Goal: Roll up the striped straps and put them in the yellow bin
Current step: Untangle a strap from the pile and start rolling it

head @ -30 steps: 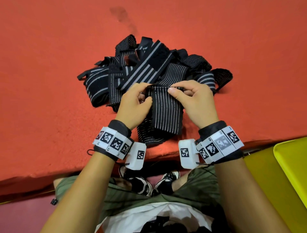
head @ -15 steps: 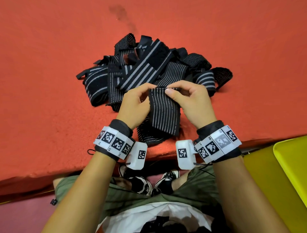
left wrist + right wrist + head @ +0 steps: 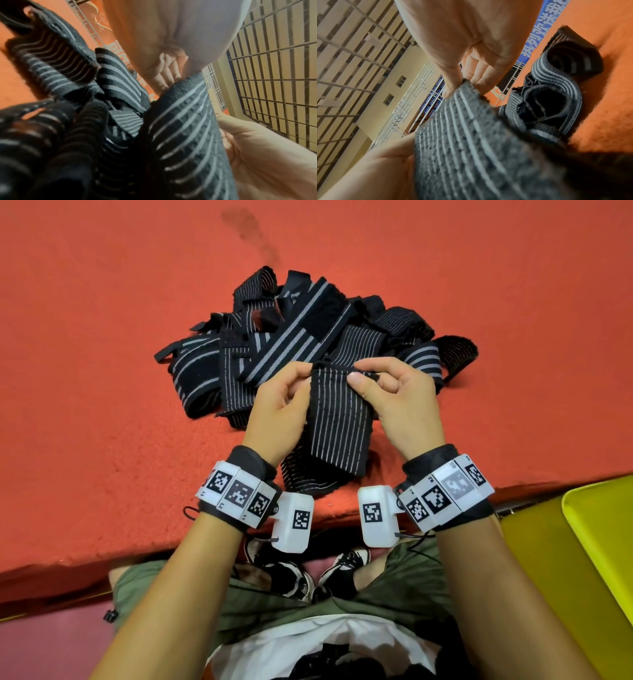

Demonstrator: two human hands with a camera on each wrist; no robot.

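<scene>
A black strap with thin white stripes (image 3: 337,426) hangs between my two hands above the red surface (image 3: 102,405). My left hand (image 3: 291,395) pinches its top left corner. At the top right corner my right hand (image 3: 387,392) pinches the edge, thumb on the front. The strap's lower end drapes down onto folds near the table edge. In the left wrist view the strap (image 3: 185,135) runs up to the other hand's fingers (image 3: 164,75). In the right wrist view the strap (image 3: 471,135) fills the foreground. The loose pile of straps (image 3: 301,337) lies just beyond. The yellow bin (image 3: 596,535) shows at lower right.
The red surface's front edge (image 3: 205,546) runs just under my wrists. My legs and shoes (image 3: 301,573) are below it. The bin sits lower than the surface, to my right. Red surface lies bare around the pile on the left, right and far sides.
Both hands have drawn closer together along the strap's top edge and lifted it slightly. The strap's top now looks narrower and more gathered. The pile has not moved.
</scene>
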